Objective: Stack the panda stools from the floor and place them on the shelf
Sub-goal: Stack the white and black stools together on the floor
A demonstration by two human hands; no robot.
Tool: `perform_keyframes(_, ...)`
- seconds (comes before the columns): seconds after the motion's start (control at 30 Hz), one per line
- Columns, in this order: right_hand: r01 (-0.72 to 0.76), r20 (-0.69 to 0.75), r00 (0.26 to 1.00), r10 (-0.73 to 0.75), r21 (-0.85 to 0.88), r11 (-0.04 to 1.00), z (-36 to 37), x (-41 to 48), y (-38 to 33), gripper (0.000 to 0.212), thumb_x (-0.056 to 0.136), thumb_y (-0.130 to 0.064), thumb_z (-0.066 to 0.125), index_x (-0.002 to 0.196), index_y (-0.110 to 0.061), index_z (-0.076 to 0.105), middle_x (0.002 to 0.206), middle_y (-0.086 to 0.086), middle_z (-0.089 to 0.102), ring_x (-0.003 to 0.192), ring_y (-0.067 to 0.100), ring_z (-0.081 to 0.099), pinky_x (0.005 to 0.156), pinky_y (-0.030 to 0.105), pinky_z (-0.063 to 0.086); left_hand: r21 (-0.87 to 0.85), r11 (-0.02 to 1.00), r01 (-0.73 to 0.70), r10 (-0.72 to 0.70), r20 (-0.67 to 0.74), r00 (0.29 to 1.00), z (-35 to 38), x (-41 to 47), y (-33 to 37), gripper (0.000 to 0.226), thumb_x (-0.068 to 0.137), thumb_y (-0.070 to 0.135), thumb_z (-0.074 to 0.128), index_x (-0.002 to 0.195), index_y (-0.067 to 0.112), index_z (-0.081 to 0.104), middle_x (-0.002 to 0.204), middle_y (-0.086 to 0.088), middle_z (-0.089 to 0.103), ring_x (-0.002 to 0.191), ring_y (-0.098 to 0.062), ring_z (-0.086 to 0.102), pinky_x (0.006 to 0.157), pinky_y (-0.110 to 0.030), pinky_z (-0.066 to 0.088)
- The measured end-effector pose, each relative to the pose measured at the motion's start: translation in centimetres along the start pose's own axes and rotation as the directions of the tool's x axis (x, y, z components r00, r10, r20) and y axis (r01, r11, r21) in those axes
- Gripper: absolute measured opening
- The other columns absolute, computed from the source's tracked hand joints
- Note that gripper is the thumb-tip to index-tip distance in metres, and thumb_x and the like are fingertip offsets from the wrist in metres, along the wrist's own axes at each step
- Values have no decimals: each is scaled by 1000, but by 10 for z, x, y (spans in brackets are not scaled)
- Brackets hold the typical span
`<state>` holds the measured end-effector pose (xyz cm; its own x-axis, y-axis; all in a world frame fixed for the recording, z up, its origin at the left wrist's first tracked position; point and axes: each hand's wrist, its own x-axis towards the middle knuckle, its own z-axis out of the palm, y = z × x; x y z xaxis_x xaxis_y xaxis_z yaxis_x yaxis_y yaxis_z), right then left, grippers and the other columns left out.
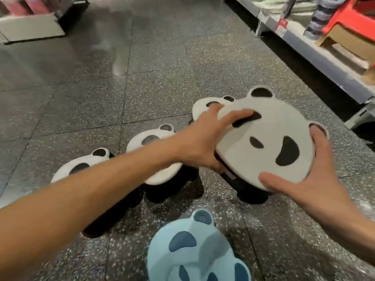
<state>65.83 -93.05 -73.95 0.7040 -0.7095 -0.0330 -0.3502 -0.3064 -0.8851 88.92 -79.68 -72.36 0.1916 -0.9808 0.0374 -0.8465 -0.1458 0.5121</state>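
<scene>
both hands grip one white panda stool (pixel 269 142), which sits tilted, its seat face angled toward the camera, with its dark legs near the speckled grey floor (pixel 101 88); whether the legs touch the floor cannot be told. the left hand (pixel 199 145) reaches across from the left and holds the stool's left rim: its fingers (pixel 235 115) are spread over the seat top, one lying on the black eye patch, the thumb tucked under the edge. the right hand (pixel 310 175) holds the right rim with fingers spread wide, one fingertip on the ear at the right edge and the thumb pressed flat on the lower rim.

directly behind the held stool stands a second white panda stool (pixel 205 107), partly covered by the left hand. two more white panda stools stand on the floor to the left, the middle stool (pixel 150 138) and the far-left stool (pixel 81 165), both crossed by the left forearm. a blue panda stool (pixel 188 252) stands nearest the camera at the bottom edge.

the shelf (pixel 316 63) runs along the upper right, carrying a red stool (pixel 349 19) and a cardboard box (pixel 345 41). another display unit (pixel 30 27) is at the upper left.
</scene>
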Motion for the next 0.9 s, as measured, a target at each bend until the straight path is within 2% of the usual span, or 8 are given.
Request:
perform_keyframes(0.13, 28, 118, 992, -39, 91, 995, 34, -2, -52, 140, 48, -51, 101, 153, -60, 10, 153, -16, 40, 125, -12, 51, 96, 24, 46, 82, 996, 39, -44, 67, 997, -85, -31, -26, 137, 50, 49, 101, 163, 46, 23, 139, -2, 38, 129, -21, 44, 109, -19, 44)
perform_keyframes(0.2, 38, 195, 979, -62, 122, 992, 69, 1, -68, 139, 48, -50, 96, 154, -58, 6, 156, -7, 39, 135, 7, 50, 107, 41, 47, 135, 988, 70, -83, 95, 992, -116, -53, -49, 134, 48, 49, 101, 159, 53, 24, 139, 11, 39, 131, -14, 40, 112, -24, 39)
perform_keyframes(0.27, 49, 216, 973, -84, 162, 986, 108, 1, -76, 141, 46, -49, 90, 158, -49, 4, 159, -4, 33, 139, 17, 45, 115, 42, 42, 177, 980, 95, -119, 127, 985, -134, -72, -74, 134, 48, 42, 103, 157, 56, 25, 132, 27, 38, 129, -4, 36, 109, -22, 33)
perform_keyframes(0.33, 42, 216, 973, -80, 176, 983, 143, -2, -78, 137, 55, -44, 91, 158, -49, 2, 162, -5, 22, 136, 15, 39, 108, 27, 36, 193, 971, 143, -173, 149, 974, -136, -87, -98, 135, 48, 31, 105, 156, 57, 26, 135, 21, 40, 129, -6, 37, 109, -27, 34)
perform_keyframes(0.43, -15, 270, 962, -35, 180, 983, 177, -13, -66, 128, 71, -30, 90, 157, -53, -1, 166, -8, 4, 145, 10, 23, 109, 27, 25, 211, 956, 202, -241, 178, 954, -111, -103, -130, 135, 50, 22, 106, 160, 45, 30, 145, 10, 39, 135, -5, 35, 115, -32, 34)
perform_keyframes(0.57, -46, 358, 934, 8, 98, 994, 197, -17, -48, 121, 76, -23, 85, 158, -48, 0, 165, -15, 1, 104, -19, 21, 106, 21, 22, 195, 939, 284, -320, 188, 929, -79, -105, -163, 136, 47, 23, 105, 156, 51, 29, 147, 7, 35, 141, -21, 40, 121, -44, 38)
perform_keyframes(0.73, 27, 474, 879, -48, 49, 998, 213, -10, -37, 115, 72, -31, 77, 156, -49, 1, 165, -15, -6, 155, 11, 11, 122, 29, 23, 242, 907, 345, -400, 242, 884, -61, -102, -197, 130, 51, 18, 103, 156, 41, 31, 143, 2, 38, 136, -27, 47, 114, -46, 43)
perform_keyframes(0.9, 30, 552, 834, -9, -29, 999, 224, -1, -19, 116, 69, -35, 73, 157, -45, -1, 156, -25, -16, 157, 21, 7, 126, 36, 21, 215, 899, 382, -429, 251, 868, -40, -108, -213, 119, 59, 12, 94, 155, 38, 28, 147, 2, 35, 138, -29, 47, 114, -47, 46)
